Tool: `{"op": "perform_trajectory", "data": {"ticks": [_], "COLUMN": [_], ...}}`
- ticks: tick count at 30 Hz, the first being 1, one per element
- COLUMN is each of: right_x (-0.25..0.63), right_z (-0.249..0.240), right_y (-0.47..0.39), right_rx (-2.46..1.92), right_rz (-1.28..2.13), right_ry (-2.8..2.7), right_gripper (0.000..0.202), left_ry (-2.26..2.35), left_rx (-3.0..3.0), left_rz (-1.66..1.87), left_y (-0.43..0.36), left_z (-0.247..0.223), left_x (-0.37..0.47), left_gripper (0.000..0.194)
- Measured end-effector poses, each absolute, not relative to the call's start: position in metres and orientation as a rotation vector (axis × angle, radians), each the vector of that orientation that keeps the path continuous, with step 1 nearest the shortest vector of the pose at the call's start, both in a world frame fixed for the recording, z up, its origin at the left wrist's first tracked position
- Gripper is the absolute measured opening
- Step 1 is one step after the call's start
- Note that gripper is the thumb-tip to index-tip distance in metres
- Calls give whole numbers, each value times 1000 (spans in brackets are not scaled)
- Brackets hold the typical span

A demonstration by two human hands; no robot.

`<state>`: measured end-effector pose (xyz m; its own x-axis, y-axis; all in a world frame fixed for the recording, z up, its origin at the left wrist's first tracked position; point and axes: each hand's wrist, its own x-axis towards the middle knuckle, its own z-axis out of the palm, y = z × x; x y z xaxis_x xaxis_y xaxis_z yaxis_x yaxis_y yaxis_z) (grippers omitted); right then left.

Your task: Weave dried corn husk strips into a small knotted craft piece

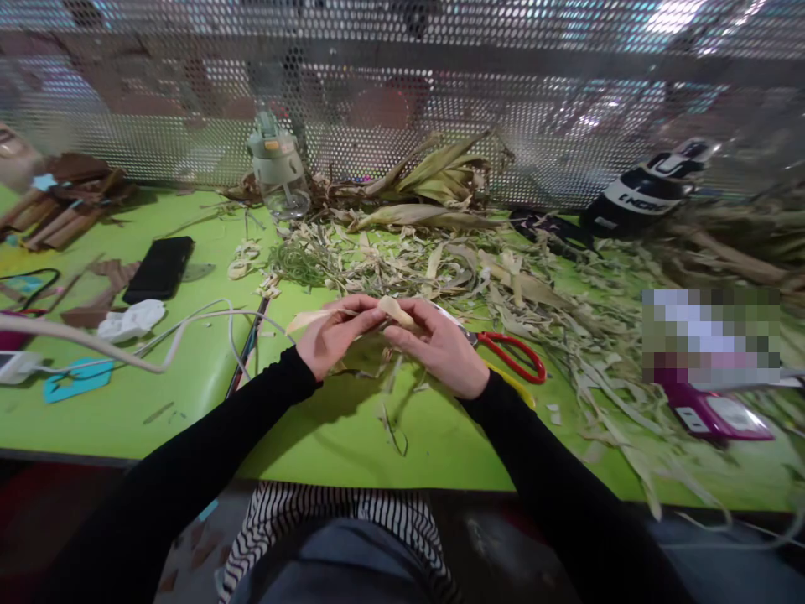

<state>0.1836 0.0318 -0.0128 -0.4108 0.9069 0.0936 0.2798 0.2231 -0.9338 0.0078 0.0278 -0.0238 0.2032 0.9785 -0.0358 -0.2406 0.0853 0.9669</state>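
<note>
Both hands meet over the front middle of the green table. My left hand pinches a pale dried corn husk strip, and one end of husk sticks out on its far left side. The other end of the strip is gripped by my right hand, fingers curled, close beside the left fingertips. Part of the husk is hidden behind the fingers. Just right of my right hand lie scissors with red handles, partly covered by it. Thin husk shreds rest on the table below the hands.
A heap of husk scraps spreads behind and right. Whole husks, a clear bottle and a black bottle stand or lie by the perforated metal screen. On the left are a phone and white cables.
</note>
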Motion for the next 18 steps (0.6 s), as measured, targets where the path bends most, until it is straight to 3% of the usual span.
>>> {"op": "perform_trajectory", "data": {"ticks": [8,13,18], "right_x": [183,184,184], "right_z": [-15,-17,-12], "right_y": [31,30,30], "right_rx": [-1103,-1149,-1203], "right_rz": [1307,1464,1405], "right_ry": [-1728,-1617,-1794], "right_gripper": [22,28,32], "left_ry": [760,810,943], "left_rx": [895,1039,1072], "left_rz": [1120,1023,973], "left_y": [26,25,24], "left_z": [-23,-16,-16], "left_x": [11,8,9], "left_gripper": [19,38,26]}}
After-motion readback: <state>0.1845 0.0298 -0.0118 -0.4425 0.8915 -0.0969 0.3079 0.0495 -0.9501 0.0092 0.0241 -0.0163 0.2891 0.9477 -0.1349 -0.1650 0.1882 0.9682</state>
